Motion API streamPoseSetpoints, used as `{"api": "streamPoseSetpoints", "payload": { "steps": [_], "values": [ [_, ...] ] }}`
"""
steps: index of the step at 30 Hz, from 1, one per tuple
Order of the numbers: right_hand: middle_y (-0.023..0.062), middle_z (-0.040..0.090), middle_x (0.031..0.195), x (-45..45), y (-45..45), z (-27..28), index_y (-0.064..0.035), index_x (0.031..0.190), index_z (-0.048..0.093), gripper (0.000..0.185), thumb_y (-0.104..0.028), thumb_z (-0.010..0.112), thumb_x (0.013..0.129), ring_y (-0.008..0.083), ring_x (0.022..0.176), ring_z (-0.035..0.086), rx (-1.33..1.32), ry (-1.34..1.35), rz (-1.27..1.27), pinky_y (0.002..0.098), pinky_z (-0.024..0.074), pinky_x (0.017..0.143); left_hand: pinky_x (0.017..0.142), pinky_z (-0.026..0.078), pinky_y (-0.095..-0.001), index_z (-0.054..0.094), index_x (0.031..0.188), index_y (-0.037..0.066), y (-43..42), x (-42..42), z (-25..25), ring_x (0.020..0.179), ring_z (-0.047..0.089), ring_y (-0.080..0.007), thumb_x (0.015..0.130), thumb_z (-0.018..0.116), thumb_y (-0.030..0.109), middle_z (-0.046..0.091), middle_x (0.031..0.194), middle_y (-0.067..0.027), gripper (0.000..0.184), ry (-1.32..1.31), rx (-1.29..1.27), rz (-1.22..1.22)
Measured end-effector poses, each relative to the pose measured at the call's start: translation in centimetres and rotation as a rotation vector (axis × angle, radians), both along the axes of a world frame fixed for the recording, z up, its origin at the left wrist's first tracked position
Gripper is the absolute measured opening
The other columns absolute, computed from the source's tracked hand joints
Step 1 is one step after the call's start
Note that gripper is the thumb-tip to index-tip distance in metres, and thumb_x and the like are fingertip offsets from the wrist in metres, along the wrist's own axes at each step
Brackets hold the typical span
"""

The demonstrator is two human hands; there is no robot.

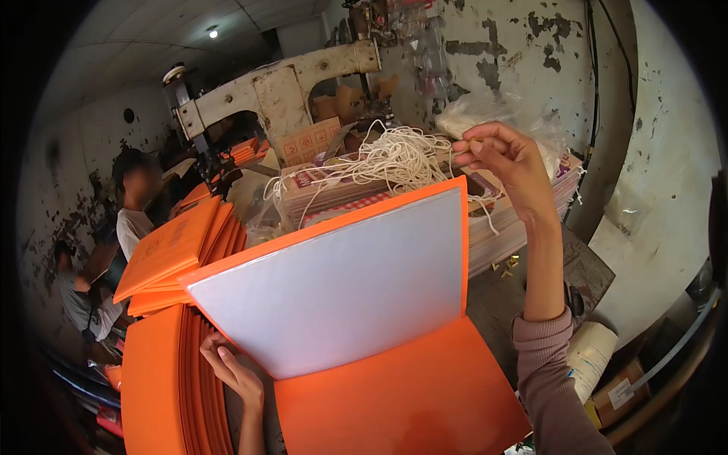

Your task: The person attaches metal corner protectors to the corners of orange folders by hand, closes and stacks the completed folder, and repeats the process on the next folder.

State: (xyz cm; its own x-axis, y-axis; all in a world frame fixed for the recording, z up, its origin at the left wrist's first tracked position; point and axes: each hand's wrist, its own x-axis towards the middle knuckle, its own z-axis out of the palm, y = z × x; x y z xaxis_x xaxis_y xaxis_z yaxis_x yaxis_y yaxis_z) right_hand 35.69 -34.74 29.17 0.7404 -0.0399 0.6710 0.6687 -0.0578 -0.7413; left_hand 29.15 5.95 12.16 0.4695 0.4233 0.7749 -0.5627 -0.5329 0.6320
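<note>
An orange folder stands open in front of me, its pale grey inner cover (341,280) tilted up and its orange panel (402,394) lying flat below. Above the cover's upper right corner, my right hand (500,163) pinches a white cord, fingertips closed together. A tangled heap of white cord (402,155) lies just left of that hand. My left hand (236,375) is beside the cover's lower left edge, its fingers loosely apart and partly bent; whether they touch the cover I cannot tell. Close by that hand is a stack of orange folders (155,379).
More orange folders (174,243) are piled at the left. Behind the cord stands an old cream-coloured machine (265,95). A pile of flat printed sheets (493,239) is under the cord, with a clear plastic bag (485,114) behind. Two people sit at the far left.
</note>
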Motion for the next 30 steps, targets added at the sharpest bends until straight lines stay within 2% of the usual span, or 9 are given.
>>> {"api": "streamPoseSetpoints", "payload": {
  "steps": [4,7,8,9,12,15,17,24,30],
  "values": [
    [0.0136,0.065,0.094,-0.1,-0.2,0.4,-0.0003,0.098,0.058,0.014,-0.006,0.053,0.087,0.0154,0.081,0.064,-0.043,0.088,0.057,0.0212,0.0471,0.070,0.079,0.033,-0.0305,0.041,0.102,-0.001,0.8,-0.1,-1.2,0.087,0.043,-0.0160,0.092,0.040,0.026,0.045,0.095,-0.0082,0.029,0.045,0.077,-0.044],
    [0.0090,0.065,0.090,0.1,-0.3,0.2,0.0000,0.094,0.060,0.013,-0.002,0.052,0.083,0.0139,0.074,0.062,-0.032,0.062,0.077,0.0248,0.0467,0.070,0.082,0.032,-0.0307,0.040,0.106,-0.001,0.1,-0.2,-1.1,0.092,0.042,-0.0165,0.091,0.042,0.025,0.044,0.101,-0.0084,0.030,0.040,-0.029,-0.107],
    [0.0057,0.063,0.085,0.3,-0.4,0.0,-0.0009,0.092,0.061,0.012,-0.002,0.054,0.082,0.0115,0.069,0.060,-0.158,-0.022,0.004,0.0230,0.0455,0.066,0.087,0.029,-0.0302,0.039,0.109,0.005,0.3,-0.2,-1.2,0.096,0.039,-0.0141,0.092,0.041,0.019,0.043,0.102,-0.0037,0.022,0.045,-0.025,-0.143],
    [0.0024,0.061,0.080,0.3,-0.5,-0.1,-0.0019,0.089,0.063,0.011,-0.001,0.056,0.081,0.0090,0.064,0.057,-0.286,-0.109,-0.068,0.0213,0.0444,0.063,0.089,0.029,-0.0308,0.039,0.110,0.004,0.1,-0.3,-1.2,0.097,0.038,-0.0145,0.092,0.041,0.018,0.043,0.104,-0.0041,0.023,0.056,-0.042,-0.142],
    [-0.0013,0.056,0.074,-0.7,-0.9,0.5,-0.0031,0.085,0.066,0.009,-0.001,0.060,0.078,0.0047,0.060,0.050,-0.295,0.089,-0.122,0.0182,0.0407,0.056,0.091,0.028,-0.0317,0.038,0.114,0.003,0.6,-0.2,-1.7,0.102,0.039,-0.0157,0.092,0.041,0.017,0.042,0.109,-0.0051,0.026,0.090,0.005,-0.121],
    [-0.0019,0.056,0.072,-0.7,-1.4,0.3,-0.0034,0.085,0.066,0.010,-0.002,0.062,0.077,0.0022,0.060,0.050,-0.277,0.051,-0.034,0.0173,0.0389,0.052,0.093,0.028,-0.0322,0.036,0.119,0.002,0.3,-0.4,-1.6,0.106,0.039,-0.0168,0.092,0.040,0.016,0.042,0.114,-0.0069,0.030,0.118,0.021,-0.114],
    [-0.0017,0.057,0.070,-0.6,-1.5,0.3,-0.0032,0.085,0.066,0.010,-0.002,0.062,0.076,0.0025,0.060,0.051,-0.305,0.061,-0.051,0.0172,0.0391,0.052,0.086,0.032,-0.0309,0.037,0.117,-0.002,-0.4,-0.5,-1.4,0.100,0.041,-0.0172,0.092,0.041,0.019,0.043,0.109,-0.0091,0.033,0.125,0.008,-0.049],
    [0.0053,0.066,0.076,-1.0,-1.4,0.6,-0.0014,0.087,0.066,0.014,0.002,0.063,0.074,0.0074,0.067,0.060,-0.345,0.158,-0.013,0.0177,0.0454,0.060,0.082,0.033,-0.0285,0.036,0.118,-0.002,-0.5,-0.5,-1.2,0.097,0.042,-0.0158,0.092,0.041,0.016,0.044,0.109,-0.0091,0.033,0.119,0.028,-0.033],
    [0.0074,0.067,0.081,-0.6,-1.9,0.5,0.0002,0.089,0.066,0.016,0.004,0.063,0.074,0.0107,0.074,0.063,-0.341,0.126,0.068,0.0212,0.0492,0.068,0.081,0.034,-0.0282,0.035,0.119,-0.003,-0.5,-0.6,-1.2,0.096,0.042,-0.0162,0.091,0.039,0.014,0.044,0.109,-0.0094,0.033,0.131,0.055,0.007]
  ]
}}
